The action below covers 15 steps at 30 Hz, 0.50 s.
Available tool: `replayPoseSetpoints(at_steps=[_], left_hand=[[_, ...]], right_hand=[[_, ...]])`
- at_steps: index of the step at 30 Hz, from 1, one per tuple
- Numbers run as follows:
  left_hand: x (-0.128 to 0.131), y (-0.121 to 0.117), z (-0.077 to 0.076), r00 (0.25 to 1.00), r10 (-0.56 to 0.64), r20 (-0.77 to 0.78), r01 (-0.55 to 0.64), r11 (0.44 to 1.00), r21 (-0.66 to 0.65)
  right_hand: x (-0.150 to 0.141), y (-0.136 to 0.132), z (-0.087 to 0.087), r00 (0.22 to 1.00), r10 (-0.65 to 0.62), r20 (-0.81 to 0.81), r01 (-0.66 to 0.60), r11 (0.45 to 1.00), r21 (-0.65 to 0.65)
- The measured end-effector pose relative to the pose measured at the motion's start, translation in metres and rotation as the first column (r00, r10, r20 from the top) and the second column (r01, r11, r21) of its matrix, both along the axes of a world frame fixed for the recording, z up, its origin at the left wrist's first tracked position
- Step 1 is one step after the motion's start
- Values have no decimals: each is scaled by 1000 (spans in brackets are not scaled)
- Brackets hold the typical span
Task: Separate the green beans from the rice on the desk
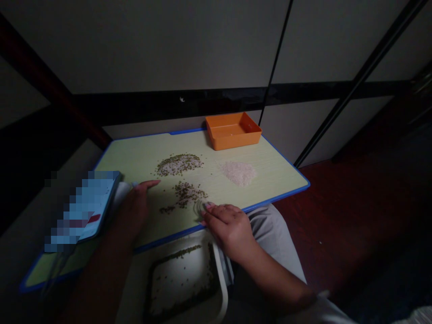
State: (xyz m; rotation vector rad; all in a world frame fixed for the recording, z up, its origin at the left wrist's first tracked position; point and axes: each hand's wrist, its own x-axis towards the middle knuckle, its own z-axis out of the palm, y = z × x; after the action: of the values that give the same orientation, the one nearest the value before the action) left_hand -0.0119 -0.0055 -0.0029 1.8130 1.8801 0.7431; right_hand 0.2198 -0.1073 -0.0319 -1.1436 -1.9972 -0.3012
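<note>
On a pale yellow board with a blue rim lie a pile of green beans mixed with white grains, a smaller patch of dark reddish beans and a heap of white rice-like grains. My left hand is at the board's left side, its index finger stretched towards the beans; the other fingers are partly hidden. At the front edge, my right hand has its fingers curled together beside the reddish beans. A clear, curved thing shows faintly at its fingertips, too dim to name.
An orange tray stands at the board's back right. A phone-like device with a lit screen leans at the left. Below the front edge is a white container with green beans inside. Cabinet panels rise behind the board.
</note>
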Motion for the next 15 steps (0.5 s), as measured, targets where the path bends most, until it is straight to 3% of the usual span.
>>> replayPoseSetpoints(at_steps=[15], left_hand=[[6, -3, 7, 998, 0, -60, 0, 1000, 1]], right_hand=[[10, -3, 7, 1000, -11, -28, 9, 998, -55]])
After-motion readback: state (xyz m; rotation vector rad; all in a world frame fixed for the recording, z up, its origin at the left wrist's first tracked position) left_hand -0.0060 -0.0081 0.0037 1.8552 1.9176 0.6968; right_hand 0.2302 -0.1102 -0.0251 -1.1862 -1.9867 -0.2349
